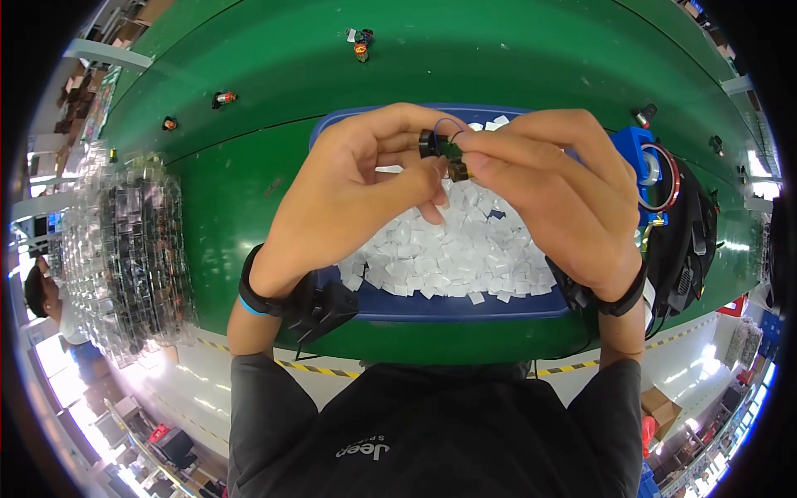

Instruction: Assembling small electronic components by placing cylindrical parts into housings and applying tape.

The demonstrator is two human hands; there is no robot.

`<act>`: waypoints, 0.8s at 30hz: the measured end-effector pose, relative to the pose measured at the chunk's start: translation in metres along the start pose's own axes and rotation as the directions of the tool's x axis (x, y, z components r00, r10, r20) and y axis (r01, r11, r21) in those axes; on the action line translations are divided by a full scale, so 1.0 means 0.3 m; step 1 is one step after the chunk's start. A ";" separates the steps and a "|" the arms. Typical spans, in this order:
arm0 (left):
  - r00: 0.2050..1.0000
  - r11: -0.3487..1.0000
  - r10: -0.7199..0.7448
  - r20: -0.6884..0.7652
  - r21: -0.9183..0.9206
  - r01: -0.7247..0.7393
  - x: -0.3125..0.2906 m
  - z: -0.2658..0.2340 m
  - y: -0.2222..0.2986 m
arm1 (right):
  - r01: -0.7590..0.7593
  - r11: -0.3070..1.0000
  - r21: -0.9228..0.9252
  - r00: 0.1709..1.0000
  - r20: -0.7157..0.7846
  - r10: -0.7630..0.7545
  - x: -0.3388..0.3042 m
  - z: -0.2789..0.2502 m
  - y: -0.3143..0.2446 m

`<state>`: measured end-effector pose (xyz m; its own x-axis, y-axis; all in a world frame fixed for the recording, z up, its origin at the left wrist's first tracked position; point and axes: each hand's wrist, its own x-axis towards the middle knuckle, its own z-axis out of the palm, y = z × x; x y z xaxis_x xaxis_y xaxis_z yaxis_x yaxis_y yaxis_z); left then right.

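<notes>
Above a blue tray (465, 312) I hold a small electronic assembly between both hands. It has a black round cap (428, 144), a green circuit board (451, 150) and an amber-brown part (458, 170) below. A thin dark wire loops over the top. My left hand (340, 178) is closed on the black-cap side, thumb and fingers pinching it. From the other side, the thumb and fingertips of my right hand (573, 178) pinch the board end. Fingertips hide part of the assembly. Many small white pieces (448, 253) lie heaped in the tray under my hands.
A blue tape dispenser (628, 149) and a black bag (685, 249) stand right of the tray. Stacked clear plastic trays (124, 249) rise at the left. Small assemblies, one red and black (361, 48), lie on the green table (232, 199). A person (62, 303) is far left.
</notes>
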<state>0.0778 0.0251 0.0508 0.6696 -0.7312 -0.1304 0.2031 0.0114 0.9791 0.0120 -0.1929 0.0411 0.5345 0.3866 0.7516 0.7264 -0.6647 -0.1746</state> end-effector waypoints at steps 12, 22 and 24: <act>0.999 0.993 -0.049 -0.018 0.110 0.050 -0.003 0.016 0.019 | -0.063 0.986 -0.151 0.998 0.012 0.066 0.013 -0.017 -0.049; 0.925 0.925 0.377 -0.052 0.071 -0.374 0.012 0.016 -0.014 | -0.436 0.886 0.157 0.898 0.020 0.439 0.046 -0.061 -0.062; 0.921 0.922 0.386 -0.057 0.058 -0.383 0.016 0.027 -0.016 | -0.498 0.827 0.261 0.861 0.035 0.508 0.038 -0.057 -0.073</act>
<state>0.0741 0.0159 0.0467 0.7359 -0.6295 0.2494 -0.1110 0.2512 0.9615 -0.0053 -0.1847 0.0642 0.8438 0.0174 0.5363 0.4471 -0.5756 -0.6847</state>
